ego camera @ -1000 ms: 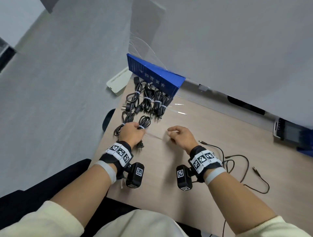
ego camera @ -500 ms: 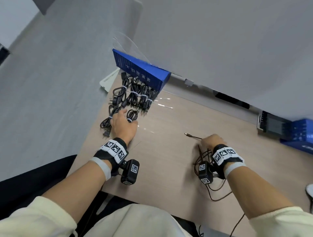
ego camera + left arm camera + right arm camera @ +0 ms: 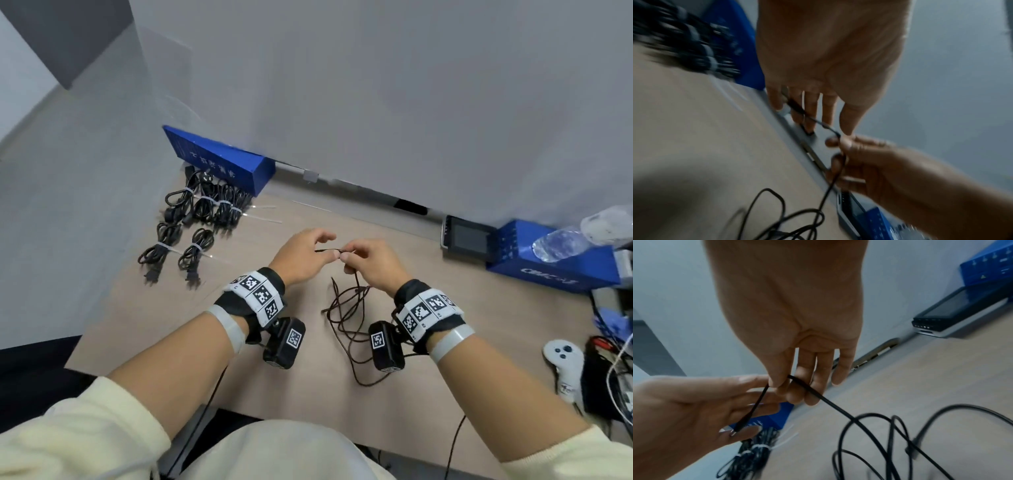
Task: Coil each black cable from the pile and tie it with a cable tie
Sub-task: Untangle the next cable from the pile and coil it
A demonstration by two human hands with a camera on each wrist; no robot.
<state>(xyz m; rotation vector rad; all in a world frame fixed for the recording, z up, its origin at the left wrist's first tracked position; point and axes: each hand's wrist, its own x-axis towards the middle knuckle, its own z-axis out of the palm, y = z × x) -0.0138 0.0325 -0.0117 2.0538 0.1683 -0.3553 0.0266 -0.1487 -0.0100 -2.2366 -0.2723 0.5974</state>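
Hands: right hand (image 3: pixel 371 263) pinches the thin black cable (image 3: pixel 346 315); left hand (image 3: pixel 301 257) seemingly pinches its plug end.
Worktop (image 3: pixel 445 308): tied coils (image 3: pixel 205 209) lie far left.

Blurred in the left wrist view: tied cable bundles (image 3: pixel 694 43) at 10 o'clock, ties and plugs not separable. Cut off at 6 o'clock there: loose black cable (image 3: pixel 777 216), far end unseen. Also smeared by motion in the right wrist view, cable loops (image 3: pixel 900 434) at 4 o'clock. Hidden in the head view behind the knuckles: fingers (image 3: pixel 346 255) of the right hand, grip on the cable tip unclear. Cropped at 3 o'clock: clear bottle (image 3: pixel 575 236). Too small to read: print on the blue box (image 3: pixel 219 161).
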